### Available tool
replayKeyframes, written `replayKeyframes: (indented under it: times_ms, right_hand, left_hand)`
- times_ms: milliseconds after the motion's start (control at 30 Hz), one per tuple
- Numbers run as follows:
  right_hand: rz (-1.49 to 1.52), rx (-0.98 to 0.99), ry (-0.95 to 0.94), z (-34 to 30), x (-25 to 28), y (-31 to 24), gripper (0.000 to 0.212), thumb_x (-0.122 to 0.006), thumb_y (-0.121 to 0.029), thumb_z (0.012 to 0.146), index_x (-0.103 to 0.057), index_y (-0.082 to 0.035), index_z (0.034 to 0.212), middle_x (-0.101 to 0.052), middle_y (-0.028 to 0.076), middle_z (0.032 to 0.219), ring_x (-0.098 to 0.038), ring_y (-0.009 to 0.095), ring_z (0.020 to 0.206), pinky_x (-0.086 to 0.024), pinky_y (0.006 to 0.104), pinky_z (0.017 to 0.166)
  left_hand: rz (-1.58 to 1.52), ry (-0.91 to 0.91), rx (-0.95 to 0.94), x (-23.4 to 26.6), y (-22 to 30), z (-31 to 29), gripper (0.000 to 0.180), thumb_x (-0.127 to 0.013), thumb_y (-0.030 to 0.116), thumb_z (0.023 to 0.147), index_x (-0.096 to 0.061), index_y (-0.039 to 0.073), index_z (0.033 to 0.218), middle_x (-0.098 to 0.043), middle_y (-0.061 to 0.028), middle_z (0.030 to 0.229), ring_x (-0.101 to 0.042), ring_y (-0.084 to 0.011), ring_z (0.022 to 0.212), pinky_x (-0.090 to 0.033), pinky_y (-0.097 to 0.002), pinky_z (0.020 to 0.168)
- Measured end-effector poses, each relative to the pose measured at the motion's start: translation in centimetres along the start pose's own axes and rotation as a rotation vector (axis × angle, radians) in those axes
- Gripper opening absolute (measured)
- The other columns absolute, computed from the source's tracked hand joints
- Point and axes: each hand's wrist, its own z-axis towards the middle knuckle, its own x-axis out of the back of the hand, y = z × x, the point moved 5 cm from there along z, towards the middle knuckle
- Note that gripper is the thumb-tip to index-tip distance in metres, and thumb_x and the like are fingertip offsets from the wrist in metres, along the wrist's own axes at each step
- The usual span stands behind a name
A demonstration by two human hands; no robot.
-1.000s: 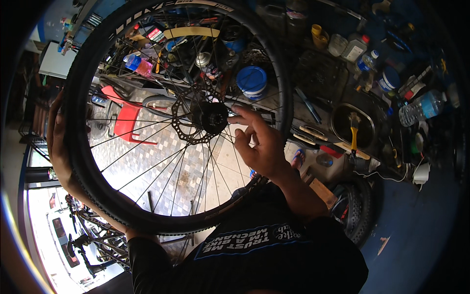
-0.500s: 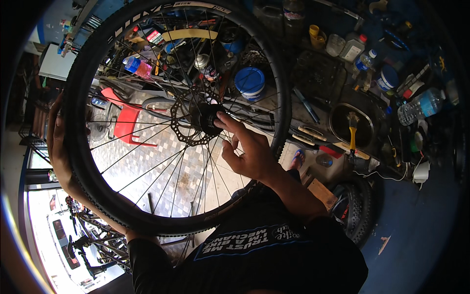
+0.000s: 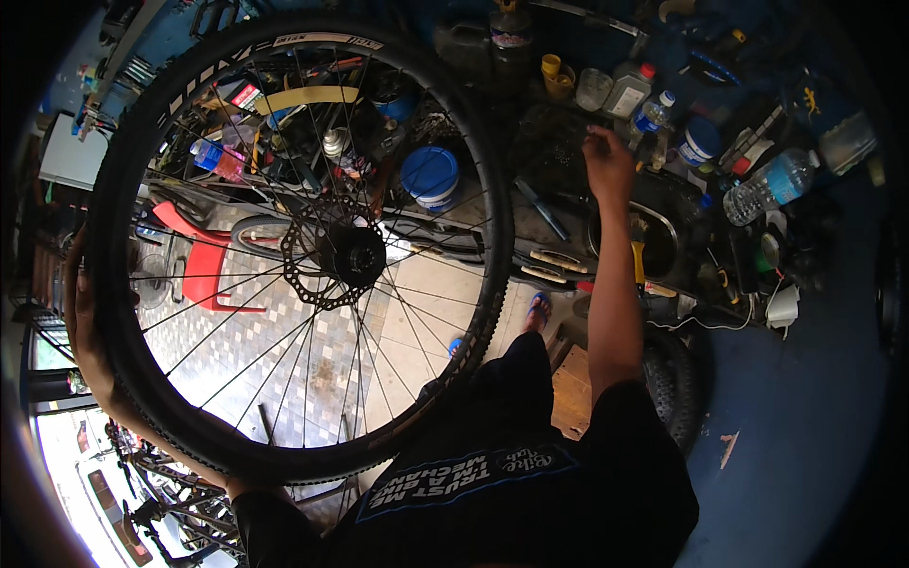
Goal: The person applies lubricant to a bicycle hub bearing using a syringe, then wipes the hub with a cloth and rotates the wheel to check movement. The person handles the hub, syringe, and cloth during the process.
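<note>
A bicycle wheel (image 3: 490, 194) with a black knobby tyre stands upright before me. Its disc brake rotor (image 3: 293, 254) and black hub (image 3: 361, 256) face me, and nothing touches the hub. My left hand (image 3: 83, 295) grips the tyre at its left side, with some of the fingers hidden behind it. Off to the right of the wheel, my right hand (image 3: 609, 166) is raised over the cluttered workbench, near a dark tray (image 3: 559, 142). Its fingers are curled together; whether something small sits between them I cannot make out.
Bottles, including a large clear one (image 3: 769, 189), crowd the bench's right end. A brush with a yellow handle (image 3: 639, 260) rests in a dark oval pan. Through the spokes show a blue-lidded tub (image 3: 430, 178) and a red chair (image 3: 205, 270). Another tyre (image 3: 674, 383) stands below the bench.
My right hand has left the hub and swung right and up over the bench. The wheel, still in my left hand, appears lower and further left in view.
</note>
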Motion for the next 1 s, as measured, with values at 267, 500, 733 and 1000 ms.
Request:
replayKeyframes:
  times_ms: [267,500,733,1000]
  right_hand:
    - [-0.570,0.021,-0.494,2.2,-5.2,8.2,0.023,-0.067,-0.023,0.092,-0.077,-0.015,0.111,-0.076,0.012,0.107,-0.072,0.034,0.102,-0.057,0.0471,0.085]
    - [-0.683,-0.039,-0.553,2.0,-6.4,7.4,0.022,-0.069,-0.026,0.094,-0.076,-0.017,0.112,-0.074,0.012,0.113,-0.071,0.036,0.106,-0.057,0.0512,0.088]
    - [-0.830,-0.020,-0.616,3.1,-7.9,8.8,0.032,-0.073,-0.031,0.090,-0.074,-0.016,0.118,-0.073,0.014,0.120,-0.068,0.036,0.113,-0.055,0.0508,0.093]
    - [-0.692,-0.116,-0.561,2.8,-7.2,9.4,0.037,-0.075,-0.035,0.088,-0.073,-0.012,0.117,-0.073,0.016,0.118,-0.068,0.038,0.113,-0.054,0.0495,0.092]
  left_hand:
    - [-0.016,0.088,0.003,-1.0,0.5,-0.7,0.059,-0.047,0.042,0.107,-0.048,0.007,0.154,-0.067,-0.0068,0.126,-0.053,-0.0052,0.078,-0.040,-0.0211,0.069]
    - [0.028,0.083,0.021,-0.1,0.2,-0.5,0.054,-0.046,0.038,0.107,-0.052,0.006,0.151,-0.067,-0.0054,0.127,-0.054,-0.0056,0.079,-0.041,-0.0214,0.070]
    - [-0.009,0.140,0.016,-1.2,1.1,-1.1,0.055,-0.047,0.039,0.106,-0.053,0.007,0.150,-0.067,-0.0045,0.126,-0.054,-0.0059,0.082,-0.041,-0.0223,0.073]
    - [-0.155,0.052,0.039,-1.3,0.9,-0.6,0.050,-0.051,0.037,0.107,-0.054,0.008,0.147,-0.065,0.0016,0.101,-0.050,-0.0004,0.067,-0.036,-0.0165,0.055]
